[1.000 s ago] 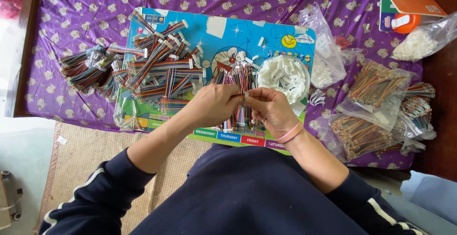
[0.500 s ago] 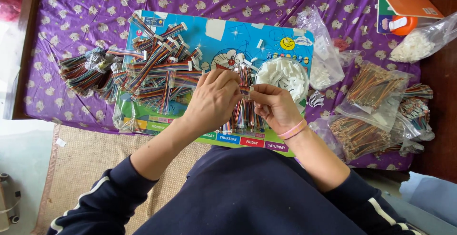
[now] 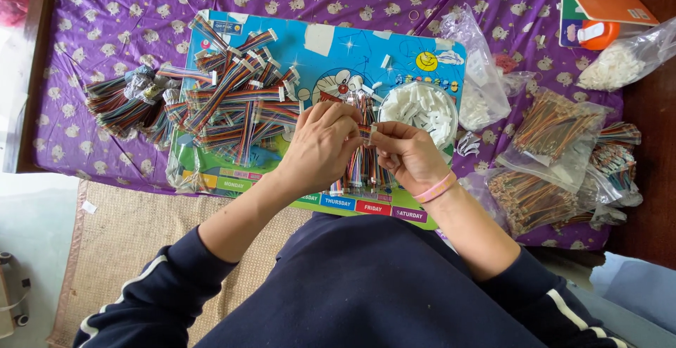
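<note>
My left hand (image 3: 320,147) and my right hand (image 3: 407,154) meet over a blue picture board (image 3: 331,52), fingertips pinched together on a small white connector at the end of a multicoloured ribbon wire (image 3: 365,133). Under them lies a bundle of loose coloured wires (image 3: 362,168). A pile of finished wire sets with white plugs (image 3: 236,101) lies left of my left hand. A clear round bowl of white connectors (image 3: 422,107) stands just beyond my right hand. A pink band is on my right wrist.
Plastic bags of coloured wires (image 3: 556,151) lie at the right on the purple patterned cloth (image 3: 105,31). More wire bundles (image 3: 120,105) lie at the left. An orange box (image 3: 598,10) and a bag of white parts (image 3: 623,63) are at the top right. A woven mat (image 3: 127,242) lies below.
My left hand reached forward over the wire bundle and came back to my right hand; both now pinch the connector together. The view has shifted slightly.
</note>
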